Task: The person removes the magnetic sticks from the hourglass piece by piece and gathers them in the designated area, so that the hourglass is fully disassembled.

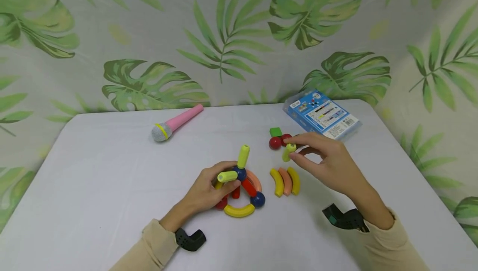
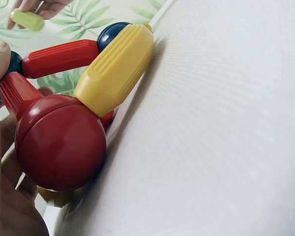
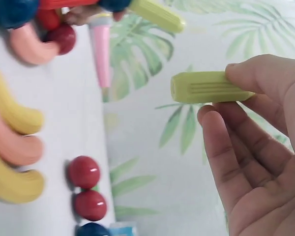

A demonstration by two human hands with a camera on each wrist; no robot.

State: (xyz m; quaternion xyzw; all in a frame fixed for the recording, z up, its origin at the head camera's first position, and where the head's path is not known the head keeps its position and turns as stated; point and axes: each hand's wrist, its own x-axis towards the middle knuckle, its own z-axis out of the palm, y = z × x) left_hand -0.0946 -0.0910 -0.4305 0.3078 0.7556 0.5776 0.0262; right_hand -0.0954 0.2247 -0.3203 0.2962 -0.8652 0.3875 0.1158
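My left hand grips the upper part of a built frame of rods and balls. At its top a blue ball carries two yellow-green rods, one upright and one pointing left. Below, red straight rods slope down to a ring of curved yellow and pink pieces with a blue ball and a red ball. Above the table to the right, my right hand pinches a loose yellow-green rod between thumb and fingertips, apart from the frame.
Two yellow curved rods and a pink one lie side by side right of the frame. Beyond them are red balls and a green block. A blue box in clear wrap and a pink toy microphone lie farther back.
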